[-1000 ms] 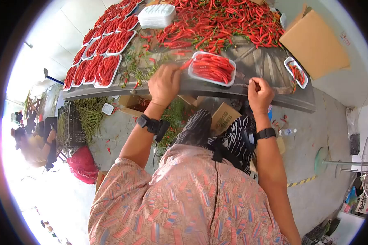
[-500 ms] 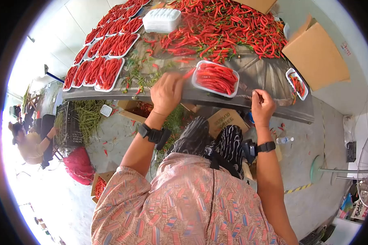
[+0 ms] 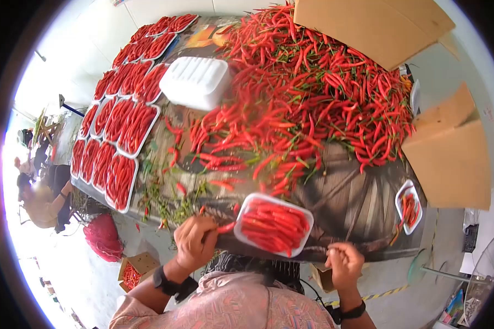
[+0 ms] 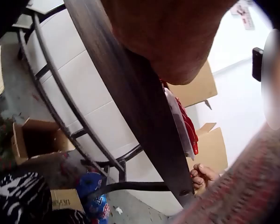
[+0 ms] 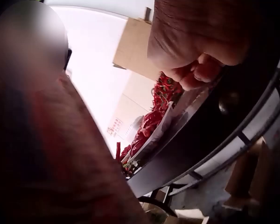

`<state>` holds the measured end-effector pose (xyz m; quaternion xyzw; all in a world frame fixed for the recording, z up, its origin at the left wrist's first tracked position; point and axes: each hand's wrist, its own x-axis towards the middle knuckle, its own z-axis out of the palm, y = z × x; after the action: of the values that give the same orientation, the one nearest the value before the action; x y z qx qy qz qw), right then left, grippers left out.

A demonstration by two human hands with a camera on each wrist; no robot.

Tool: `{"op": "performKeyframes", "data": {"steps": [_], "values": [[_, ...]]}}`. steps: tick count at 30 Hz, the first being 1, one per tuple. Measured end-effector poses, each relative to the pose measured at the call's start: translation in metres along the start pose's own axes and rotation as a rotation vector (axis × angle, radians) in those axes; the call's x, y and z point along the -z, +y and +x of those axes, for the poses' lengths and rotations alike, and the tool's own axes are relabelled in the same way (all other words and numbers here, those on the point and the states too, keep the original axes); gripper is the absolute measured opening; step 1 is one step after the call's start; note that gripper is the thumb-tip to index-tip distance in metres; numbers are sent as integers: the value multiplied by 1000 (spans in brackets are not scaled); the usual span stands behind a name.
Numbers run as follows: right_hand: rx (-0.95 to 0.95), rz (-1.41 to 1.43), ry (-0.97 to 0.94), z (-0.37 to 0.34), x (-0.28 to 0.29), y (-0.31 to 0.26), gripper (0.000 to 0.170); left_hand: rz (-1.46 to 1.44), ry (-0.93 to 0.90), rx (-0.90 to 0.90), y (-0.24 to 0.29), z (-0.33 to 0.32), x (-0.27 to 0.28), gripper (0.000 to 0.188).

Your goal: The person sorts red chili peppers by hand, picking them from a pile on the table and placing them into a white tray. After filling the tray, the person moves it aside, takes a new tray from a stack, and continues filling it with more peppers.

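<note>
My left hand (image 3: 195, 241) pinches a red chili (image 3: 226, 227) at the front edge of the table, pointing toward a white tray (image 3: 309, 222) of lined-up red chilies (image 3: 271, 225). In the left wrist view, that hand (image 4: 168, 42) shows only in part, its fingertips hidden. Right of the tray, my right hand (image 3: 344, 264) hovers at the table edge with curled fingers and nothing visible in them. The right wrist view shows this hand (image 5: 196, 42) with its fingers bent inward.
A loose chili heap (image 3: 335, 104) covers the back. Filled trays (image 3: 121, 181) stand in rows at left, beside a stack of white trays (image 3: 195, 82). At right are a small tray with chilies (image 3: 409, 211) and a cardboard box (image 3: 450, 164). Green stems (image 3: 173, 203) lie near the front.
The head view has tilted up, showing more of the table and placing both hands lower in the picture. The left hand still pinches the chili; the right fingers remain curled.
</note>
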<state>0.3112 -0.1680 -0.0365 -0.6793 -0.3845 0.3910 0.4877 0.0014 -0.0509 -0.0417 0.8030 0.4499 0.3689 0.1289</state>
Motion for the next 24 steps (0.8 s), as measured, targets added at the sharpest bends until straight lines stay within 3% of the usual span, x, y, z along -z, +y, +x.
{"op": "performKeyframes", "data": {"steps": [2, 7, 12, 13, 15, 19, 21, 24], "values": [[-166, 110, -52, 1, 1, -9, 10, -86, -83, 83, 2, 2, 8, 12], [-344, 62, -103, 12, 6, -17, 13, -110, -182, 126, 1, 9, 17, 11], [-383, 121, -99, 18, 4, -17, 16, -192, -268, 251, 2, 17, 24, 9], [-396, 115, -104, 19, 4, -20, 17, -220, -328, 293, 2, 22, 29, 9], [-337, 83, -134, 21, 3, -19, 20, -411, -359, 539, 1, 27, 32, 12], [-409, 145, -251, 21, -8, -16, 24, -473, -398, 437, 15, 55, 33, 14], [-481, 118, -351, 27, -16, -23, 28, -399, -569, 464, 26, 71, 30, 17], [-456, 19, -381, 33, -23, -29, 28, -450, -582, 390, 18, 72, 10, 18]]}}
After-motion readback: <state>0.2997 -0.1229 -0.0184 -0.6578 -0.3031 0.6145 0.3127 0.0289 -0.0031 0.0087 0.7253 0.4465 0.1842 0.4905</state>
